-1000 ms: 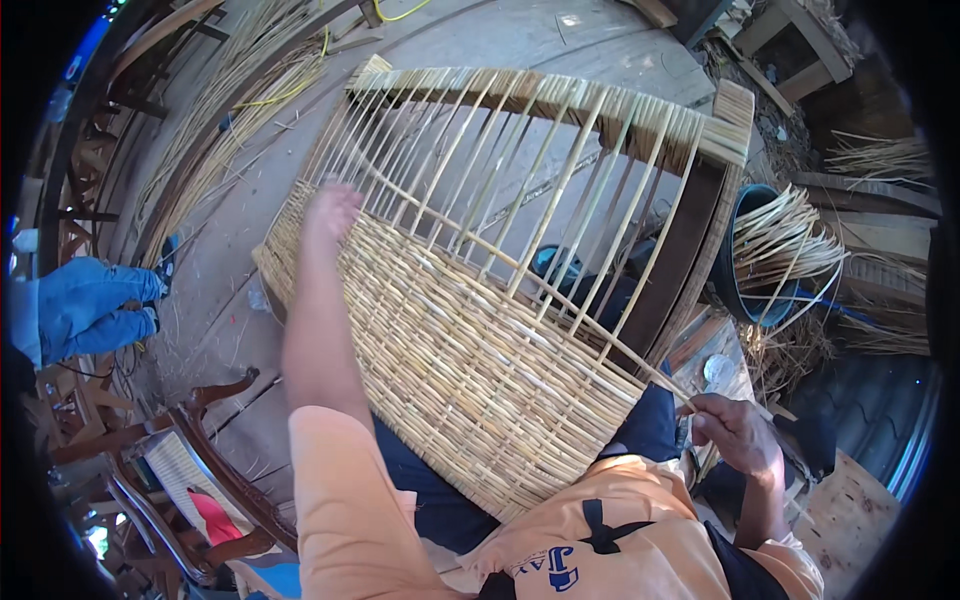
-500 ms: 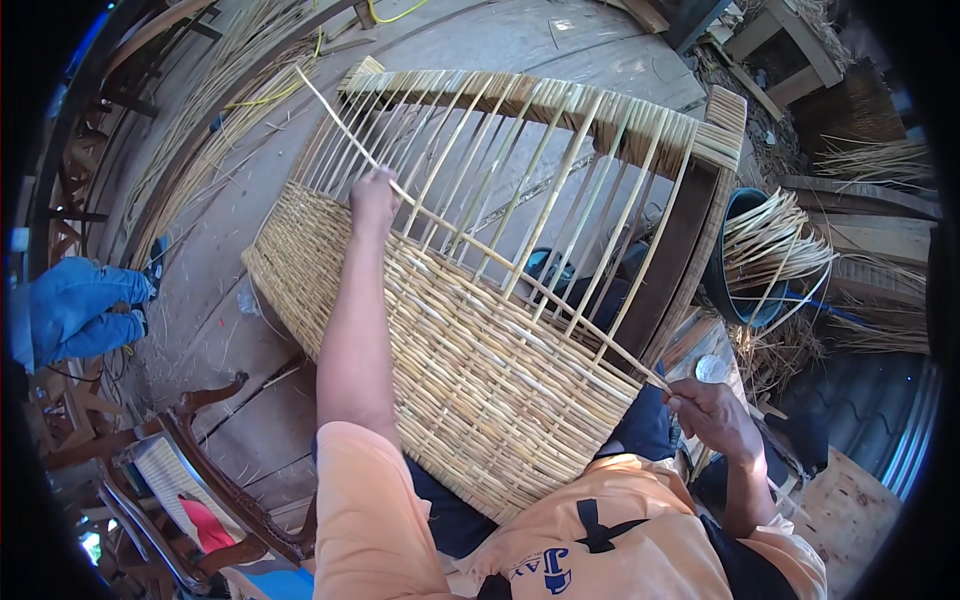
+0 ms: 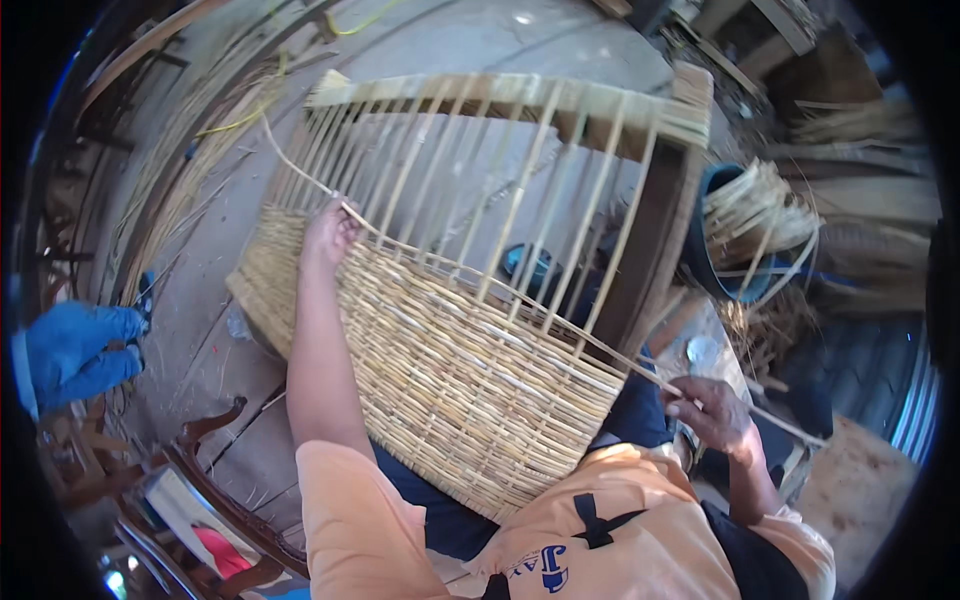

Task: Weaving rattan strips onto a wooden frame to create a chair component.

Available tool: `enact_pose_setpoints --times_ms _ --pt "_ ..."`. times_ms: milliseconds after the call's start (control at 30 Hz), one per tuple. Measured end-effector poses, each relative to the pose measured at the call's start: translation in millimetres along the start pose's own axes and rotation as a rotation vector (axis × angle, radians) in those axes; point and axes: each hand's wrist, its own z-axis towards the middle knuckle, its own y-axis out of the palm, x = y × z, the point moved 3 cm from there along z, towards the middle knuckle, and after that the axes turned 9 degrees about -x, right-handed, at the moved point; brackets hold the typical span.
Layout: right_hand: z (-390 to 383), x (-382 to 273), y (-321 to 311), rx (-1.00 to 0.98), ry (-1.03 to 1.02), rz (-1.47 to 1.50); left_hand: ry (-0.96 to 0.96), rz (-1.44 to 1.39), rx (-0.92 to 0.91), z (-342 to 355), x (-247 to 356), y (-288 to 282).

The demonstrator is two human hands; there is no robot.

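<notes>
A woven cane panel point(image 3: 440, 370) lies over my lap, densely woven in its lower part, with bare upright rods point(image 3: 515, 220) up to a wrapped top bar. My left hand point(image 3: 328, 228) pinches a long, thin cane strand point(image 3: 455, 262) at the upper left edge of the weaving; the strand's free end rises beyond it to the left. My right hand point(image 3: 705, 408) grips the same strand past the panel's right corner, near my knee. The strand runs across the rods just above the woven rows. The picture is slightly blurred.
A blue bucket point(image 3: 720, 270) of cane strips stands at the right, near boards and corrugated sheeting point(image 3: 890, 380). Loose canes point(image 3: 220, 140) lie at the upper left. A person in blue jeans point(image 3: 85, 340) is at the left edge. A carved wooden chair point(image 3: 210, 480) stands lower left.
My left hand has moved onto the strand, then a little left and down, and the strand's free end has swung over. The whole view has shifted slightly.
</notes>
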Motion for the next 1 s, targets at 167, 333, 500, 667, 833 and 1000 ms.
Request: enact_pose_setpoints --times_ms 167,333,500,667,833,1000 --pt "10.8 -6.2 0.9 0.039 -0.127 -0.048 0.249 0.100 0.337 3.0 8.4 -134.2" --pt "28.3 -2.7 4.5 0.131 -0.230 -0.127 0.110 -0.084 0.335 5.8 32.3 -192.1" --pt "23.7 19.8 13.7 0.181 -0.281 -0.067 -0.059 -0.015 0.076 -21.7 -9.2 -0.7" --pt "25.6 0.5 20.3 0.174 -0.325 -0.126 0.053 -0.004 0.314 9.0 10.4 -81.4" --pt "7.6 16.2 34.7 0.559 -0.272 0.059 -0.067 0.498 0.673 -46.7 12.9 5.0" --pt "-7.5 44.1 68.7 0.398 -0.202 0.451 0.582 1.182 0.000 -173.6 -11.0 178.8"
